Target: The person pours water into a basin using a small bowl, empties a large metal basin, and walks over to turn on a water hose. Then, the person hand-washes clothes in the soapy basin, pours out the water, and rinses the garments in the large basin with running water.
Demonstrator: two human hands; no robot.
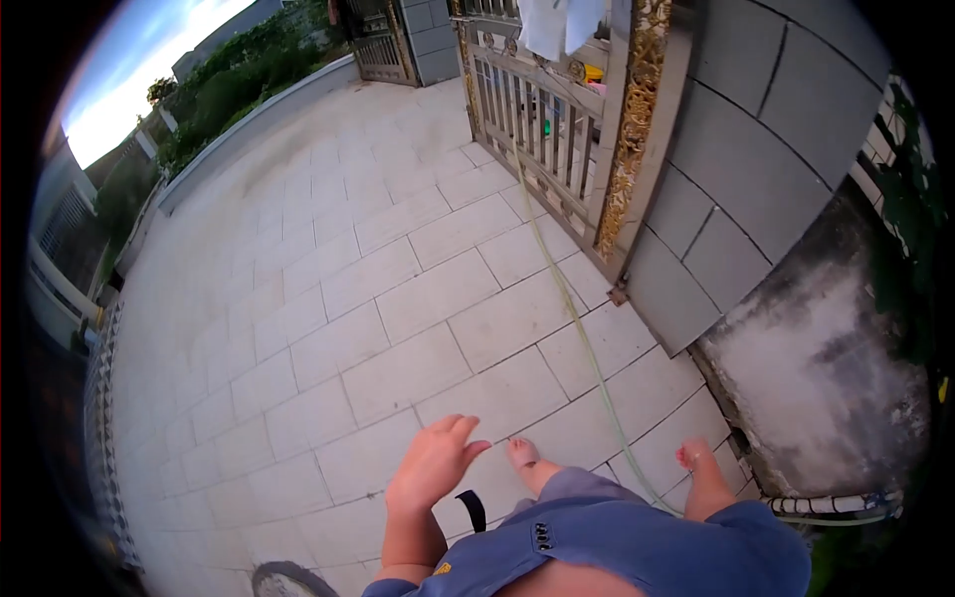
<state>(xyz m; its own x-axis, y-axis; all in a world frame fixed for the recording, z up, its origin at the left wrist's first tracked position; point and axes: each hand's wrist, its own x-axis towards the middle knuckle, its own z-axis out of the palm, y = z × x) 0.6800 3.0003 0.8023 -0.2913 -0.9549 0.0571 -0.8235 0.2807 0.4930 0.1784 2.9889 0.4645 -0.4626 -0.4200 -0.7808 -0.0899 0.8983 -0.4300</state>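
My left hand (436, 463) is held out over the pale floor tiles (408, 363), left of my bare foot (520, 453). Its fingers point up and to the right, the thumb stands apart, and nothing is in it. A short black strap (473, 510) hangs just to the right of the wrist, beside my blue shirt (637, 547). My other bare foot (696, 455) is further right. Between the feet a thin pale green hose (587, 348) runs over the tiles towards the gate. My right hand does not show.
An ornate metal gate (542, 119) stands ahead on the right, with white cloth (559, 25) hanging on it. Beside it are a grey tiled pillar (741, 149) and a stained wall (816, 368). A low wall (264, 124) borders plants at the upper left. A round object (288, 575) lies at the bottom.
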